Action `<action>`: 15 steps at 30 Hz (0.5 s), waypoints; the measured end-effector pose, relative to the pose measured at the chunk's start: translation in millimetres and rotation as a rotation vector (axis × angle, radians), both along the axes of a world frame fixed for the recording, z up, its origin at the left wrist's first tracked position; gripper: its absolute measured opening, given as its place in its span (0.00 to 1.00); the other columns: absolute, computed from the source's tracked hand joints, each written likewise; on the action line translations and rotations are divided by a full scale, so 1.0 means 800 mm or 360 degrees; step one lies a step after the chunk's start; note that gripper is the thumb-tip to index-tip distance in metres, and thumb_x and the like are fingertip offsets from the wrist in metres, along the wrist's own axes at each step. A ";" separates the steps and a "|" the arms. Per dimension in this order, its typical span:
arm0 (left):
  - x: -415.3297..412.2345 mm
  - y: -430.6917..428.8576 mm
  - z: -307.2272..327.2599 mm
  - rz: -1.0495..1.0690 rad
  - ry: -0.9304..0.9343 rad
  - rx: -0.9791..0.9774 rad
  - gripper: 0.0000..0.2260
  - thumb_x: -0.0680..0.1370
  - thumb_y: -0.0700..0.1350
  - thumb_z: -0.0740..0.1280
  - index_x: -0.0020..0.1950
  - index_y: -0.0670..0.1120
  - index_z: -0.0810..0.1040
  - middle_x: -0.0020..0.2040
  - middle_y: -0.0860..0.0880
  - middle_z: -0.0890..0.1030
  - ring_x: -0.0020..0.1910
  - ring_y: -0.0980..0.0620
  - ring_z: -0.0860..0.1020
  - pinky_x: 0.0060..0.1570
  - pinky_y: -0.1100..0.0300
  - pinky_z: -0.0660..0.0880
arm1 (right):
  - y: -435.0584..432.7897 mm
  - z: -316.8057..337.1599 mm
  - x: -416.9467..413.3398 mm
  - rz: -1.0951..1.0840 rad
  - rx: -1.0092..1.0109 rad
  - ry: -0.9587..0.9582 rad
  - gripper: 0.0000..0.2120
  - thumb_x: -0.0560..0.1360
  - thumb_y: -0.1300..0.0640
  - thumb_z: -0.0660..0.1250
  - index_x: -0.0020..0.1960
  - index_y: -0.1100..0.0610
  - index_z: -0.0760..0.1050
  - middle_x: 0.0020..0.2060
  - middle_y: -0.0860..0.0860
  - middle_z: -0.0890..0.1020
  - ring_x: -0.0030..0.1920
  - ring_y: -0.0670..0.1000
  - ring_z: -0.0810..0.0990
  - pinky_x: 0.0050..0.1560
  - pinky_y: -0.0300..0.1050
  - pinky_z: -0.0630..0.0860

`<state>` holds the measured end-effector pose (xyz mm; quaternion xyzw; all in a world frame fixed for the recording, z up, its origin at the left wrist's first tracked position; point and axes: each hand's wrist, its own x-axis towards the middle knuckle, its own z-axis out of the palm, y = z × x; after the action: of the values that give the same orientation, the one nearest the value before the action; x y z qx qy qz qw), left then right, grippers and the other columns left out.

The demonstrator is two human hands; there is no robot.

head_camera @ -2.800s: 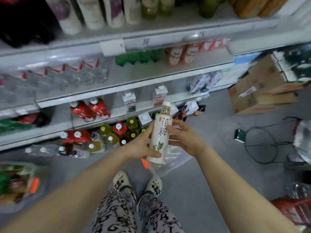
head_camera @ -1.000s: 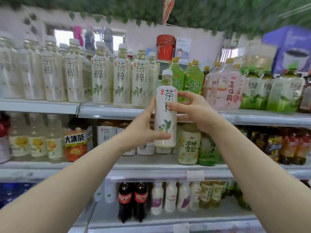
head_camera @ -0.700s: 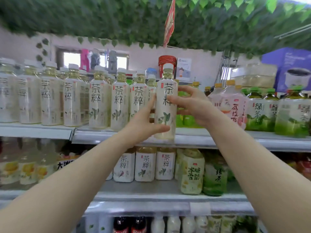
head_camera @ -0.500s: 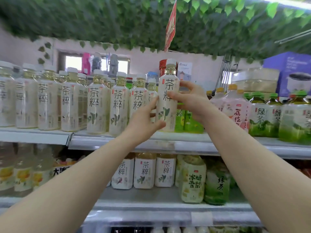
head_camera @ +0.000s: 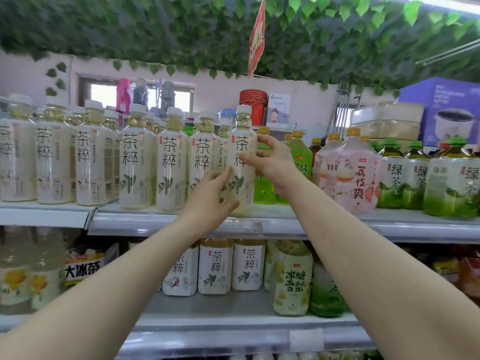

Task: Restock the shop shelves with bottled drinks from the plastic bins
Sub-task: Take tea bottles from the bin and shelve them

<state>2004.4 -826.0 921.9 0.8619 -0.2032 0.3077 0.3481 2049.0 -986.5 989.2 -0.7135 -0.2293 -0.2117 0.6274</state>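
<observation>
The bottle [head_camera: 242, 157], held just above the shelf [head_camera: 415, 227] half a second ago, now stands at the right end of the tea row [head_camera: 168, 162], beside the green bottles [head_camera: 302, 155]. The right hand [head_camera: 271, 162] pinches its label and the left hand [head_camera: 209, 201] clasps its base (neither has let go), so this placement looks nearly done.

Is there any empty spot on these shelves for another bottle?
On the top shelf, a narrow bare front strip lies between the held tea bottle and the pink bottle, green bottles behind it. The middle shelf is bare in front of the small white bottles. Left of the held bottle, the tall white bottles stand packed.
</observation>
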 end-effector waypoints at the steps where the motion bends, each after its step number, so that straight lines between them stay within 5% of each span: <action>1: 0.001 0.001 -0.001 0.0010 -0.0006 -0.0003 0.35 0.77 0.44 0.71 0.80 0.51 0.57 0.69 0.50 0.67 0.65 0.52 0.71 0.65 0.53 0.74 | 0.001 0.000 0.000 0.0011 0.0002 0.0002 0.30 0.71 0.62 0.78 0.70 0.56 0.70 0.52 0.55 0.86 0.49 0.52 0.86 0.50 0.53 0.84; 15: 0.009 0.000 -0.022 0.0118 -0.0087 0.0089 0.33 0.77 0.44 0.71 0.79 0.48 0.60 0.74 0.49 0.66 0.69 0.48 0.70 0.67 0.49 0.72 | 0.015 -0.019 0.017 -0.0011 0.0071 0.0075 0.29 0.72 0.61 0.77 0.70 0.53 0.71 0.55 0.55 0.84 0.55 0.55 0.84 0.59 0.60 0.80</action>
<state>2011.6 -826.1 904.0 0.8695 -0.1893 0.3380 0.3065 2062.8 -974.8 973.8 -0.7048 -0.2073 -0.2021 0.6477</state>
